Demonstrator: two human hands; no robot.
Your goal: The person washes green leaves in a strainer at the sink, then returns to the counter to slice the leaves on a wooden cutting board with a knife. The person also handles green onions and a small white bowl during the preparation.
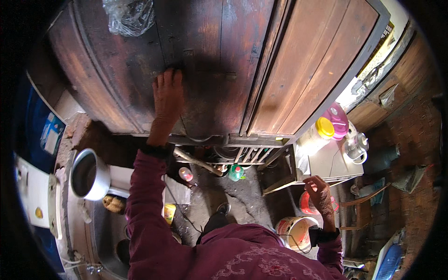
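My left hand (168, 92) reaches up against the dark wooden cabinet (206, 94), fingertips at its door panel; nothing shows in it, and the fingertips are lost in shadow. My right hand (317, 190) hangs at the right beside a small table (341, 164), fingers curled, palm partly turned up; whether something small lies in the fingers cannot be told. A clear plastic bag (129, 15) is at the cabinet's upper left. Below the cabinet is a slatted wooden rack (252, 155).
A metal pot (101, 180) stands by the sink (105, 231) at the left. A yellow-lidded jar (324, 128) and glass jug (356, 147) stand on the small table. A bucket (297, 232), red basin (308, 203) and green bottle (236, 173) are on the floor.
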